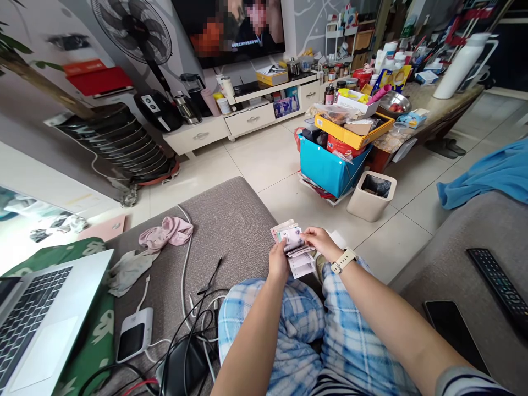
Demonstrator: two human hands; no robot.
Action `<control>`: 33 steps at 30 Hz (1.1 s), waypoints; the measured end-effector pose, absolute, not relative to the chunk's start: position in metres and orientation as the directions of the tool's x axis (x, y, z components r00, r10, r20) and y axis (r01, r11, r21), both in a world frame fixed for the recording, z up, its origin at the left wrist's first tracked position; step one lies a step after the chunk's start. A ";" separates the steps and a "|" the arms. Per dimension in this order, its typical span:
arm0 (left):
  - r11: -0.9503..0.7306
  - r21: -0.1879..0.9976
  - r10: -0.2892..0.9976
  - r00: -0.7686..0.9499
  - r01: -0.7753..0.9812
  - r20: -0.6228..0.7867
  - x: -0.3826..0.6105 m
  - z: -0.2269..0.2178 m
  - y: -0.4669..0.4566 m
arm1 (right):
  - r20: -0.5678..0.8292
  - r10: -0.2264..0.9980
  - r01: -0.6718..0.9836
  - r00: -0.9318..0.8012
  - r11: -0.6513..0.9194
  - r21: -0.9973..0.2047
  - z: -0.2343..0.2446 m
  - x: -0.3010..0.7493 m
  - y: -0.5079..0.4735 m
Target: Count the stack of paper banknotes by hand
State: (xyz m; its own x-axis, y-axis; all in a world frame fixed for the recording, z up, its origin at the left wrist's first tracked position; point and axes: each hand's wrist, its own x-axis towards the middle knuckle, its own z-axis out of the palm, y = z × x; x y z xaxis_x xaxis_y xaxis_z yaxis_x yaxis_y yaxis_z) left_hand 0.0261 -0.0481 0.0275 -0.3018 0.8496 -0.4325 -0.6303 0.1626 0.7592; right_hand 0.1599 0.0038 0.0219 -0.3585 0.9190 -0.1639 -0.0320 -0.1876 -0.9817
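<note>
A fanned bundle of banknotes is held over my lap, with pale purplish, pink and greenish notes showing. My left hand grips the bundle from the left, its thumb lying on top. From the right, my right hand pinches the upper edge of a note between thumb and fingers. Some notes hang lower, under the others, toward my knees. A pale watch is on my right wrist. Below the hands are my blue and white plaid trousers.
On the sofa at left lie a laptop, a white power bank, tangled cables and pink cloth. At right rest a phone and a remote. Ahead stand a beige bin and a loaded blue box.
</note>
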 end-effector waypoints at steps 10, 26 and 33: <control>0.180 0.767 0.871 -0.262 -0.616 -0.415 0.025 0.017 -0.047 | -0.160 0.938 0.058 -0.307 -0.149 -0.987 0.016 0.162 0.005; 0.170 0.745 0.855 -0.280 -0.645 -0.437 0.024 0.018 -0.046 | -0.131 0.931 0.056 -0.342 -0.119 -0.991 0.016 0.162 0.005; 0.172 0.757 0.844 -0.302 -0.631 -0.444 0.023 0.017 -0.046 | -0.129 0.917 0.016 -0.377 -0.133 -0.991 0.026 0.162 0.003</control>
State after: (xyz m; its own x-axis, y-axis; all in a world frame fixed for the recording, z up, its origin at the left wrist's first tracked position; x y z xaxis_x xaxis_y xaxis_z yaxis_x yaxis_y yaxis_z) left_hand 0.0234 -0.0460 0.0174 -0.3024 0.8436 -0.4436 -0.6309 0.1717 0.7566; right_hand 0.1617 0.0027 0.0260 -0.3770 0.9172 -0.1292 0.0158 -0.1331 -0.9910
